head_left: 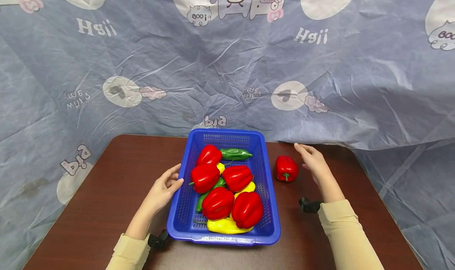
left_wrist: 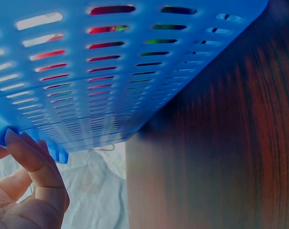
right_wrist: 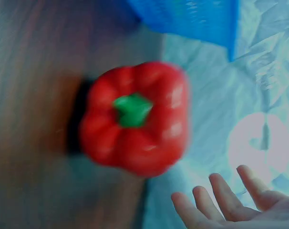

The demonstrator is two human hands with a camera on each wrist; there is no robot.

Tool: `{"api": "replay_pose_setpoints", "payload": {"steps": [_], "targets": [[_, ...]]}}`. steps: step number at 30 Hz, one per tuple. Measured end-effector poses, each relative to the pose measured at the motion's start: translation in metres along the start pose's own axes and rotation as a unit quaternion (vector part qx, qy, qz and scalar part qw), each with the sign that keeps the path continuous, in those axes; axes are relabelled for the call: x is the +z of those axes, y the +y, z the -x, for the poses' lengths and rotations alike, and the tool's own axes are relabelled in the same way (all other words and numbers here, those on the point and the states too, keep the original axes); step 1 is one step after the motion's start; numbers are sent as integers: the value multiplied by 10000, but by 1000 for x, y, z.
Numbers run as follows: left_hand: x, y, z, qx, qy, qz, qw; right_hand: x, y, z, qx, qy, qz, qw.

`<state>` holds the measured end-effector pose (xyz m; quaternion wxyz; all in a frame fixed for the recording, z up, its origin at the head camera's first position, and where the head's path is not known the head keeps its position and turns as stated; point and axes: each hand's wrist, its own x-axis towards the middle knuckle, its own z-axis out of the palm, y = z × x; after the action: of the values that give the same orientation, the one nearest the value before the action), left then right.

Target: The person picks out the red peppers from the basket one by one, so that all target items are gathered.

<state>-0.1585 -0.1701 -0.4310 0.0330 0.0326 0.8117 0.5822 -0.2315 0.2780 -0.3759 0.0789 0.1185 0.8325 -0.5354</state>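
A: Just right of the blue basket [head_left: 264, 171] a lone red pepper [head_left: 286, 168] stands on the brown table [head_left: 106, 191], stem end toward the person. The right hand [head_left: 313, 161] is beside it on the far side from the basket, fingers straight and spread, holding nothing and not touching it.

B: And the left hand [head_left: 164, 189]?

A: Against the basket's left wall, fingers relaxed, tips resting near the rim rather than gripping. Inside the basket lie more red peppers [head_left: 217, 202], yellow ones [head_left: 225, 225] and a green chilli [head_left: 235, 154] toward the far wall.

B: So which step is this?

A: I'd judge it the moment around a grasp of the lone pepper, with the basket steadied. A next move on it would call for the right hand to close round its body, fingers wide enough for its bulk.
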Motion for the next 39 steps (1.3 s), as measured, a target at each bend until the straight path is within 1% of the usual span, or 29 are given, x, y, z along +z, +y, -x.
{"api": "replay_pose_setpoints", "payload": {"steps": [3,9,14,17,20,25,30,36,39], "targets": [[-1,2,0,-18,-1,-33,10000,3,-15,5,-275,87,-53,9996],[-3,5,-2,-26,-3,-171,9999,15,-48,22,-849,36,-19,9964],[-3,6,-3,-21,-23,-231,9997,25,-67,33,-1233,-216,-160,9920],[-3,6,-4,5,-33,-241,9997,32,-75,36,-1342,-362,-198,9901],[-3,5,-4,34,-45,-233,9997,40,-82,38,-1478,-504,-121,9877],[-3,3,-4,58,-38,-216,9997,58,-89,41,-1732,-824,147,9813],[-3,4,-4,51,-67,-122,9999,78,-89,41,-1885,-1127,313,9751],[-3,4,-3,5,-96,-75,9999,96,-82,42,-1765,-1604,368,9705],[-3,4,-2,-26,-110,-47,9999,103,-79,41,-1675,-1793,494,9682]]}}
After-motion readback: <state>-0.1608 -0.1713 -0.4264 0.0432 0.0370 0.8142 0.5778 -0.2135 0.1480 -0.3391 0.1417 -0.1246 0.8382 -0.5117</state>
